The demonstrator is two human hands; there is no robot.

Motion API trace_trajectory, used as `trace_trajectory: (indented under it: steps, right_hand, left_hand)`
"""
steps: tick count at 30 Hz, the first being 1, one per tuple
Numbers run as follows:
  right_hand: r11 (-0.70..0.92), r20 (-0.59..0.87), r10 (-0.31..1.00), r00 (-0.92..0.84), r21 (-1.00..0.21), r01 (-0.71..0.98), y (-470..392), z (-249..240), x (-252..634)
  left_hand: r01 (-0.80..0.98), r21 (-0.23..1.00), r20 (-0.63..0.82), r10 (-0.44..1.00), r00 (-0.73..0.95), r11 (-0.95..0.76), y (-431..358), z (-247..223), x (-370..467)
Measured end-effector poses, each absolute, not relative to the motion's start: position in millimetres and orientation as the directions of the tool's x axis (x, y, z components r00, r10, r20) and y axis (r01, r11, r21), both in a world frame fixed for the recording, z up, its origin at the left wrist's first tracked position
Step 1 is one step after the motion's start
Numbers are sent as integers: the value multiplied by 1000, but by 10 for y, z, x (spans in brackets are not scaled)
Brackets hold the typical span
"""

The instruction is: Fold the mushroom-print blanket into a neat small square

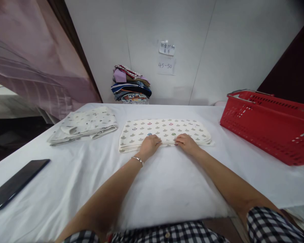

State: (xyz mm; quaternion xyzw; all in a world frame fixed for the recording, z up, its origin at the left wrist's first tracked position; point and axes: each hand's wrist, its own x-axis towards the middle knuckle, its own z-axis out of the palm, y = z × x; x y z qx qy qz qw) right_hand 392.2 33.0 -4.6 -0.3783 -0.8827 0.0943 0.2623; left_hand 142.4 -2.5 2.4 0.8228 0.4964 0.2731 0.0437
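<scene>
A white cloth (164,130) with grey shapes and a few small coloured figures lies folded in several layers, long and flat, on the white-covered table. My left hand (150,145), with a bracelet at the wrist, pinches its near edge left of the middle. At the same edge, a little to the right, my right hand (187,143) has its fingers closed on the layers. Both thumbs are close to the fold. Another patterned white cloth (91,122), loosely folded, rests at the left, apart from my hands.
A red basket (266,126) stands at the right. A dark flat device (19,184) lies at the left front. Behind the far edge of the table (167,189) is a stack of folded fabrics (131,87). Pink curtains hang at the left; paper notes (166,65) are on the wall.
</scene>
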Motion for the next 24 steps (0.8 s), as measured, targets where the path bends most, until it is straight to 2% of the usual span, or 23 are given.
trace_trajectory:
  steps: [6, 14, 20, 24]
  right_hand:
    - [620, 410, 785, -465, -497, 607, 274, -90, 3908]
    - [650, 470, 759, -451, -502, 571, 242, -66, 3897]
    - [731, 492, 681, -542, -406, 549, 250, -101, 3942]
    - [733, 507, 675, -536, -374, 568, 264, -127, 3939]
  left_hand:
    - [746, 535, 383, 900, 205, -398, -23, -62, 1417]
    - [765, 475, 402, 881, 251, -435, -23, -45, 1430]
    - [731, 499, 420, 868, 265, -465, -30, -30, 1421]
    - [738, 490, 428, 866, 261, -464, -51, -20, 1426]
